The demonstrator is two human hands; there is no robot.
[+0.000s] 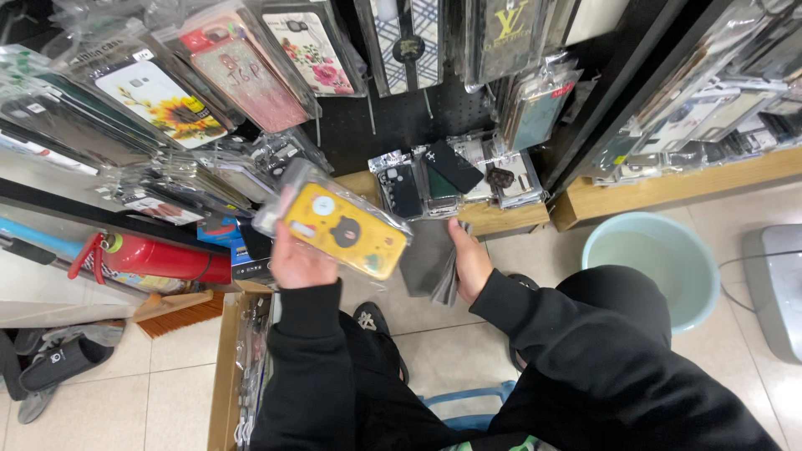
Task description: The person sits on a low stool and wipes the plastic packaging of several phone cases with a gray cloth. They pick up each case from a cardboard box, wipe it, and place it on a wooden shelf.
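I'm wiping stock: left hand [299, 260] grips the yellow case [344, 230], right hand [470, 260] clutches the cloth [428, 260] beside it; wiping comes next.

Pale tiled floor [167, 392], black pegboard wall [401, 117], wooden shelf [668, 188]

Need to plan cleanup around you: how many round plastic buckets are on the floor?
1. The pale green round plastic bucket stands on the tiled floor at right, below the wooden shelf, beside the person's right arm. Others may be hidden behind the hanging packaged cases.
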